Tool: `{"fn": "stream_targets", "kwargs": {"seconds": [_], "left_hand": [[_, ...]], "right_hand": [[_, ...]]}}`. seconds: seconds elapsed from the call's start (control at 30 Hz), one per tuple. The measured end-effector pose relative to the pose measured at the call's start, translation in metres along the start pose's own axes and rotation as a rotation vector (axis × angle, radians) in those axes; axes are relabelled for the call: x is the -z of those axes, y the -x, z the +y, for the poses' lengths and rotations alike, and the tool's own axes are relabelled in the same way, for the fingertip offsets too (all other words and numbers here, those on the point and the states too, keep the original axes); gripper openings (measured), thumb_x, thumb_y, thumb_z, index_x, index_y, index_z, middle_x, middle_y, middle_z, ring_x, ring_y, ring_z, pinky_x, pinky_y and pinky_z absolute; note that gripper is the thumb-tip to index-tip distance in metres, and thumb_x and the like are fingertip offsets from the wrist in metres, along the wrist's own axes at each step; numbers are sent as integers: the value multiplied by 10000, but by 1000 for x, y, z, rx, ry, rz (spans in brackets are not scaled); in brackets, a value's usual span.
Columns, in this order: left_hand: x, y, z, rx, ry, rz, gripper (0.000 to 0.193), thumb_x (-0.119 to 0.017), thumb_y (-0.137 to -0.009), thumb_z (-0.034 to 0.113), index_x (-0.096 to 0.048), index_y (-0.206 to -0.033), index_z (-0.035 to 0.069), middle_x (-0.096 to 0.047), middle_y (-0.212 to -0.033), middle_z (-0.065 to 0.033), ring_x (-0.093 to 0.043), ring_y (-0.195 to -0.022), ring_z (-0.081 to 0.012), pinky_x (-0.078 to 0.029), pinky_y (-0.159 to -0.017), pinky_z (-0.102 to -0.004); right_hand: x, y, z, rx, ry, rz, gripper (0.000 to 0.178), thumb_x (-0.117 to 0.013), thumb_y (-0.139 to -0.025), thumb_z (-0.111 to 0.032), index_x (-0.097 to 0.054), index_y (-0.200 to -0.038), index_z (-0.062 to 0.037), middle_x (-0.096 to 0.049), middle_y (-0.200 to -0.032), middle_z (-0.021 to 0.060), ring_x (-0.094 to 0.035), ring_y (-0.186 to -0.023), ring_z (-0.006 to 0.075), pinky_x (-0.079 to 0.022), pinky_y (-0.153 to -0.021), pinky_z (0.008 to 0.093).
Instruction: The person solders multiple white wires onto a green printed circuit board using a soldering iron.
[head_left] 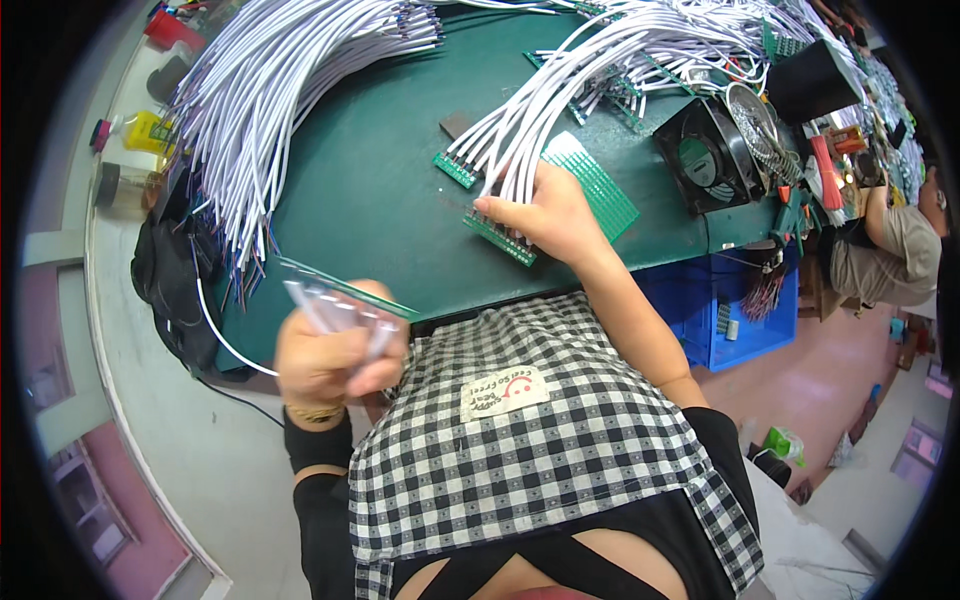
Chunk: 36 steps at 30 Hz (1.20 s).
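Observation:
My left hand (335, 355) is closed round several short lengths of white cable, raised off the table's near left edge. Along their upper ends runs a thin green circuit board strip (345, 286), seen edge-on and slightly blurred. Over the table, my right hand (558, 218) grips a bunch of white cables (540, 95) that arch in from the back right. The cables end at a green board strip (500, 240) below my fingers. Another green strip (455, 170) with cables lies just left of it. Partly behind my right hand rests a green circuit board panel (605, 195).
A large bundle of white cables (250, 110) fills the left of the green table (360, 170). On the right stand a black fan (695, 155) and a coil-shaped holder (750, 110). Blue bins (755, 330) sit below the table edge. Another person (890, 240) sits far right.

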<state>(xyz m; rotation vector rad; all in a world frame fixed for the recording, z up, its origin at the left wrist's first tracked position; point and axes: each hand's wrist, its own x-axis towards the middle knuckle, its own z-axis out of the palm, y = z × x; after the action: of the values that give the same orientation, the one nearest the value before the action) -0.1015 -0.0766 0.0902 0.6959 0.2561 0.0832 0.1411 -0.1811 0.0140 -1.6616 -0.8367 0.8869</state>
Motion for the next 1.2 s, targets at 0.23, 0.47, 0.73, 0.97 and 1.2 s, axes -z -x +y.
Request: {"fn": "stream_targets", "kwargs": {"seconds": [0.23, 0.47, 0.73, 0.97, 1.2], "left_hand": [[-63, -27, 80, -278, 9, -228, 225, -445, -965, 207, -436, -1006, -14, -466, -730, -34, -450, -524, -72, -444, -437, -247], [-126, -122, 136, -720, -50, 9, 114, -559, -926, 99, -490, -863, 34, -485, -699, -8, -501, -593, -95, -488, -654, -264], [-62, -109, 126, -436, -571, -309, 601, -561, -896, 438, -415, -1302, 19, -548, -1205, -92, -521, -1129, -207, -413, -960, -340], [-20, -81, 39, 0, -985, 14, 517, -687, -810, 132, -445, -1257, 37, -559, -1175, -65, -543, -1080, -184, -438, -907, -315], [-8, -101, 4, 36, -532, 183, 168, -571, -879, 61, -545, -1037, 7, -624, -897, -49, -600, -815, -114, -467, -764, -234]], "right_hand": [[22, 31, -45, 417, 564, 483, 446, -746, -743, -284, -595, -1072, -23, -612, -994, 122, -592, -900, 246, -474, -715, 349], [-35, 29, -129, 298, -678, -585, 416, -650, -860, -348, -531, -1036, 10, -574, -836, 92, -575, -767, 166, -487, -690, 321], [43, -27, -232, 592, -961, -564, 234, -460, -961, -239, -510, -864, -32, -571, -690, 99, -532, -531, 196, -491, -597, 353], [229, -67, -395, 1296, -804, 355, 257, -430, -919, -190, -385, -669, -154, -313, -495, -43, -292, -394, 113, -379, -441, 320], [371, -132, -394, 1635, -171, 669, 343, -485, -919, -240, -372, -609, -144, -347, -517, 5, -389, -468, 121, -471, -661, 366]]}}
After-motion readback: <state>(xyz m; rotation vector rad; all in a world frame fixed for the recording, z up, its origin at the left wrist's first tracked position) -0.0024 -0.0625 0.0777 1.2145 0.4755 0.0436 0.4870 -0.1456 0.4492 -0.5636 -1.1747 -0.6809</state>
